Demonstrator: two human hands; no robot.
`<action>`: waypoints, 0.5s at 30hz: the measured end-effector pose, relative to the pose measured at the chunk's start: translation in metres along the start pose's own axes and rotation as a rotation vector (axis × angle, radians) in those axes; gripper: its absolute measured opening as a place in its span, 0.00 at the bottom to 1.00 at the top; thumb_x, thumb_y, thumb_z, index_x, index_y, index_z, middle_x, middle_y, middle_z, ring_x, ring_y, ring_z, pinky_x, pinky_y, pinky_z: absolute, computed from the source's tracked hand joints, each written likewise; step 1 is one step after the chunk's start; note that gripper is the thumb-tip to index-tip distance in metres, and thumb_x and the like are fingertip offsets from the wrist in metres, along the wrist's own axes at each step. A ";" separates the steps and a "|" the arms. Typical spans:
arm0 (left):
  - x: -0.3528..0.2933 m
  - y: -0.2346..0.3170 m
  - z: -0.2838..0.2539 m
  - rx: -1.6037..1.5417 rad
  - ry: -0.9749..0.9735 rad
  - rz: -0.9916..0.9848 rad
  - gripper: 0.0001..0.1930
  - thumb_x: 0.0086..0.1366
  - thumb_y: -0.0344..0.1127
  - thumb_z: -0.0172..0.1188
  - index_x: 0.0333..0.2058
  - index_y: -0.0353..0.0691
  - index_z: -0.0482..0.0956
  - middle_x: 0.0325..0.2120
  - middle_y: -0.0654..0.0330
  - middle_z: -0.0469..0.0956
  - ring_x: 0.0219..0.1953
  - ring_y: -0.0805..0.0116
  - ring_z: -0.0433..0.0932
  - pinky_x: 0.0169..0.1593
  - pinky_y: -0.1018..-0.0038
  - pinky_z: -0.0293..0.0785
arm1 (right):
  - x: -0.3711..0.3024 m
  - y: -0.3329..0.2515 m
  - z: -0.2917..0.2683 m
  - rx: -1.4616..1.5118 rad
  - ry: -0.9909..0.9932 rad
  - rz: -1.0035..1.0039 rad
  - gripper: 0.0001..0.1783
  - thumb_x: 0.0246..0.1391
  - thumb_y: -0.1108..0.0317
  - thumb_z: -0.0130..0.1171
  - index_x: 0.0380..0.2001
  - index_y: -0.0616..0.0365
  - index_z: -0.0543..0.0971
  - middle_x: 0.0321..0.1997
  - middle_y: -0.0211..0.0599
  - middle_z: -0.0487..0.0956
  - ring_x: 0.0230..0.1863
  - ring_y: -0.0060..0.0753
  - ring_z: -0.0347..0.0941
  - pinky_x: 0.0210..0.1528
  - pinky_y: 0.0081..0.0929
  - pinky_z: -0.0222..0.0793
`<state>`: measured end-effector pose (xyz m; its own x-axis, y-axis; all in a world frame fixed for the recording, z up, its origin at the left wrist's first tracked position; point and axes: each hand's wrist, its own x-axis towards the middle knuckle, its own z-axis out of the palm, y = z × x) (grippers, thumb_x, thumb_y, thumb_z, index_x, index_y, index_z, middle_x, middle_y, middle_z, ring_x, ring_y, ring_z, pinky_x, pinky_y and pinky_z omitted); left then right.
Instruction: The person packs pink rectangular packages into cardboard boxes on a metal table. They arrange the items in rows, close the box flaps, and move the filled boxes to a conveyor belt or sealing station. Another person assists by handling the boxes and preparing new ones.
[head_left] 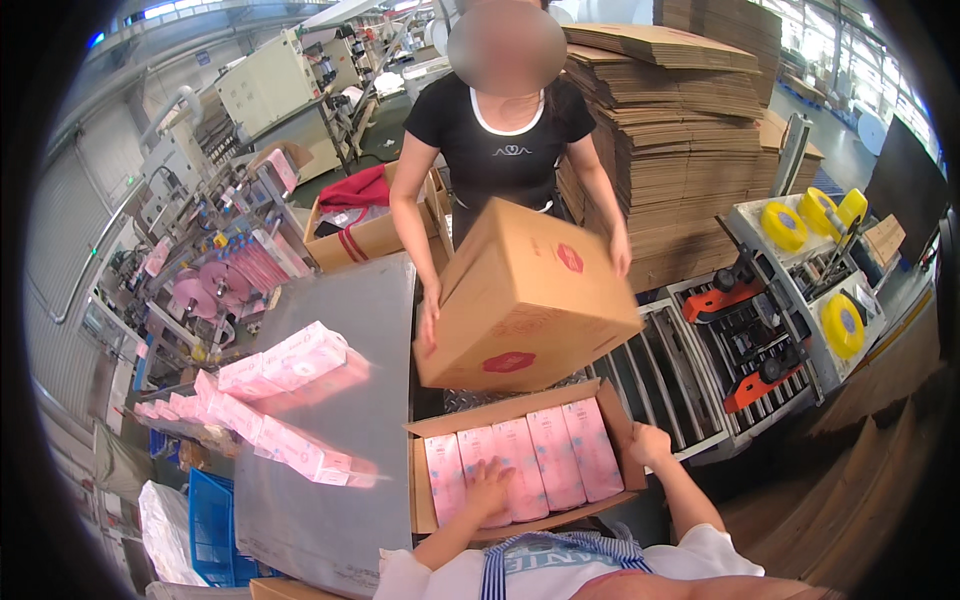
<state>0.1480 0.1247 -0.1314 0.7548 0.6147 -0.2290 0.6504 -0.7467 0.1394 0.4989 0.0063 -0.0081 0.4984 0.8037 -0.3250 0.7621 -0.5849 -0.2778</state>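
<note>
Right in front of me stands an uncovered cardboard carton [530, 525], with several pink soft packs [540, 460] upright in a row inside. My left hand [488, 487] lies on the packs at the left side, its fingers spread. At the carton's right edge my right hand [650, 443] is closed around the side wall. Just beyond, a co-worker in a black short-sleeved top [510, 140] holds a larger brown box [530, 310], tilted, between both hands. Part of its lower edge hangs close above my carton's far side.
On the left a grey metal table [330, 540] carries more pink packs [290, 365]. A roller conveyor [660, 375] with a tape machine [770, 320] and yellow reels [842, 326] runs at right. Flattened cartons [690, 130] are stacked behind. A blue crate [212, 530] sits lower left.
</note>
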 end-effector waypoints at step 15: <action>-0.035 -0.027 -0.052 -0.492 0.295 -0.785 0.31 0.55 0.37 0.59 0.54 0.30 0.60 0.31 0.39 0.78 0.35 0.43 0.79 0.39 0.53 0.74 | 0.021 0.026 0.037 -0.466 -0.041 -0.094 0.33 0.51 0.56 0.56 0.52 0.73 0.65 0.35 0.43 0.81 0.34 0.37 0.80 0.33 0.32 0.75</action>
<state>0.1085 0.1362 -0.0773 0.0383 0.9816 -0.1872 0.8904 0.0515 0.4523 0.5142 0.0044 -0.0553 0.4086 0.8405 -0.3559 0.9121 -0.3907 0.1244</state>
